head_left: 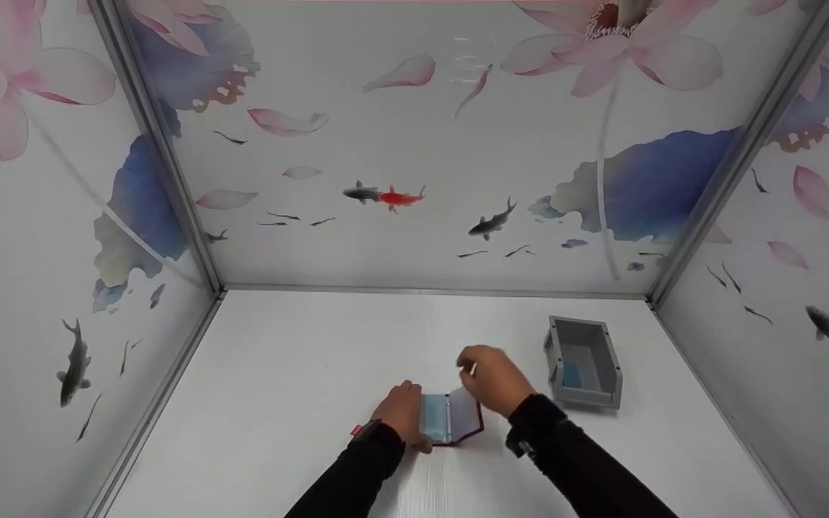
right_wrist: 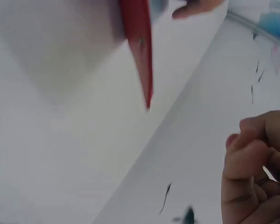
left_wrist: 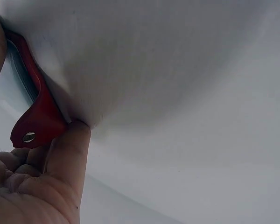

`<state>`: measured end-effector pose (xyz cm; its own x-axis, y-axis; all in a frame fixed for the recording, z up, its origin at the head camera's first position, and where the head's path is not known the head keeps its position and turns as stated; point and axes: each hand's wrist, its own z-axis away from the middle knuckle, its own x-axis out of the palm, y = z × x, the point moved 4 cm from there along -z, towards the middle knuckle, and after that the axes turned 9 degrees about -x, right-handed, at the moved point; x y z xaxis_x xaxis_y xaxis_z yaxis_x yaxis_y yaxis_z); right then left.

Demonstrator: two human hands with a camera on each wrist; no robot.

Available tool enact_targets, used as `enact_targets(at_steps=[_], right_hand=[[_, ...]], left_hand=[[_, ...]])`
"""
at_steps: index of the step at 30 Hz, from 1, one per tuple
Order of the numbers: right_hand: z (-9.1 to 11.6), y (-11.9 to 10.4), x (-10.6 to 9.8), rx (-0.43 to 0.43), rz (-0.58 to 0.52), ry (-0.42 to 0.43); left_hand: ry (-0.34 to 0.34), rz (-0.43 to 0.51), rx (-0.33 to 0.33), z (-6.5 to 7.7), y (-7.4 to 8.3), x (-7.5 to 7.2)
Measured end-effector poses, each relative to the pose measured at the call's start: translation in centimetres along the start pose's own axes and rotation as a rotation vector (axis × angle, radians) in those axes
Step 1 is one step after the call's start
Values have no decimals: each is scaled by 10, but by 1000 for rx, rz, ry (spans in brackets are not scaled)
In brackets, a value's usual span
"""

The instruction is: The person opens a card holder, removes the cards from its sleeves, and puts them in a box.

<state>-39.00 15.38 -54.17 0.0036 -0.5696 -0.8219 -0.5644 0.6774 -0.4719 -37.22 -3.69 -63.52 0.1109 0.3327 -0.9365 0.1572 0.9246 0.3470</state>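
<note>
A small red card holder (head_left: 469,434) lies spread on the white table, with clear plastic sleeves and a light-blue page (head_left: 434,417) on its left side. My left hand (head_left: 401,414) grips its left edge. In the left wrist view, the thumb presses the red cover (left_wrist: 44,114) near a metal snap (left_wrist: 29,137). My right hand (head_left: 495,379) is raised over the holder's right side. Its fingers are curled, with nothing visible between them, and they stand apart from the red cover (right_wrist: 139,44) in the right wrist view.
A grey plastic bin (head_left: 612,392) stands to the right of the right hand, with a flat blue piece (head_left: 571,375) inside. White panels (head_left: 414,252) printed with flowers and fish wall in the back and both sides of the table (head_left: 299,345).
</note>
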Motion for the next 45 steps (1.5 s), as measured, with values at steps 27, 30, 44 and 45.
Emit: enact_targets(at_steps=[27,30,44,45], right_hand=[[16,-1,93,234,-66,-175],[16,0,91,229,-90,-179],[17,22,93,221,-74,-200],[17,23,91,234,-86,-199]], left_hand=[[-49,219,56,4,-11,-6],[-54,265,53,7,-12,-9],[-34,242,39,13,-13,-14],[-34,233,35,12,-14,-13]])
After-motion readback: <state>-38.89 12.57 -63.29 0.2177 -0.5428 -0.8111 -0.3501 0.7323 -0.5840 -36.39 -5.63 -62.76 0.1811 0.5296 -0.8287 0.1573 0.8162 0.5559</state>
